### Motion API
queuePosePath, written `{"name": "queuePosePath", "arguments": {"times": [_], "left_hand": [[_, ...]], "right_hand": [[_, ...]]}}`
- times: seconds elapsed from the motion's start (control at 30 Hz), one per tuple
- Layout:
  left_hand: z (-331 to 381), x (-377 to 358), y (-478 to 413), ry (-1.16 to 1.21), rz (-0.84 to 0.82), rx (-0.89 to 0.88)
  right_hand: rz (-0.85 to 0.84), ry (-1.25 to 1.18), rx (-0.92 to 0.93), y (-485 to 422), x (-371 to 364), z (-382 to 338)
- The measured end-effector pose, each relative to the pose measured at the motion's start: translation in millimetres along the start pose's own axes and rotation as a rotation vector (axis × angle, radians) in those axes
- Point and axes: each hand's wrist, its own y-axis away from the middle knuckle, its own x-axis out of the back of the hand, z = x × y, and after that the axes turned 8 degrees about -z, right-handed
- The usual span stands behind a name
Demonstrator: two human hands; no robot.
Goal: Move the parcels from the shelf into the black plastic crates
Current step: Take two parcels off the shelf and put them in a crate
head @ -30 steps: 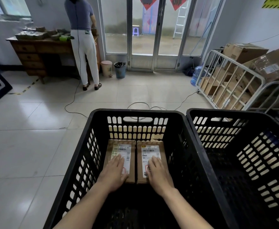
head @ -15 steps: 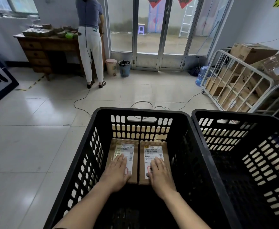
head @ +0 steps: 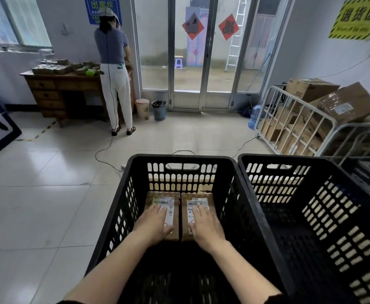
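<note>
Two black plastic crates stand side by side on the floor in front of me. In the left crate (head: 180, 159) two brown parcels with white labels lie flat against its far wall. My left hand (head: 154, 226) rests flat on the left parcel (head: 163, 199), fingers straight. My right hand (head: 206, 226) lies flat on the right parcel (head: 198, 199) in the same way. The right crate (head: 289, 160) shows nothing inside it.
A person (head: 115, 69) stands with their back to me at a wooden desk (head: 54, 88) stacked with packages. Two bins (head: 158, 109) sit by the glass doors. A white metal cage trolley (head: 293, 119) with cardboard boxes stands at right. Cables (head: 105, 159) run across the tiled floor.
My view has tilted upward, showing more of the doors and wall signs. Both hands have slid slightly forward on the parcels, which stay where they were.
</note>
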Motion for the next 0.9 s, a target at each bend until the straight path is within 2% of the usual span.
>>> {"name": "queuePosePath", "arguments": {"times": [0.27, 0.9], "left_hand": [[4, 24, 51, -0.034, 0.109, -0.075], [58, 18, 202, -0.156, 0.166, -0.382]], "right_hand": [[0.052, 0.079, -0.018, 56, 31, -19], [0.260, 0.172, -0.260, 271, 46, -42]]}}
